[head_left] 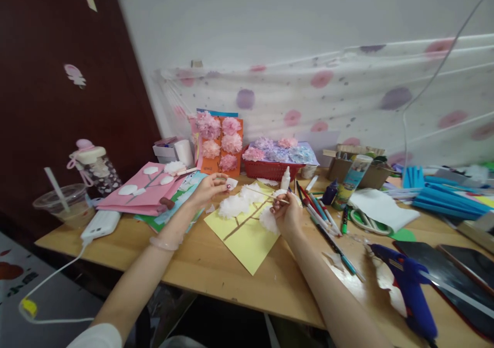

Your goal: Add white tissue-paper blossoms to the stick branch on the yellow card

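Left hand (210, 189): I pinch a white scrap (232, 184).
Right hand (288, 215): I grip a stick (264, 193).
Yellow paper (251, 253): near table's (235, 290) front edge.

Pale translucent bangle (165, 244), white left sleeve (97, 336)

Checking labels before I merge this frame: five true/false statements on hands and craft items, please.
1. The left hand holds a small white piece. True.
2. The right hand holds the blue glue gun. False: it holds a thin stick; the glue gun lies on the table.
3. The sheet with white tufts between the hands is blue. False: it is yellow.
4. The red basket stands farther back than that sheet. True.
5. The bracelet is on the right arm. False: it is on the left.
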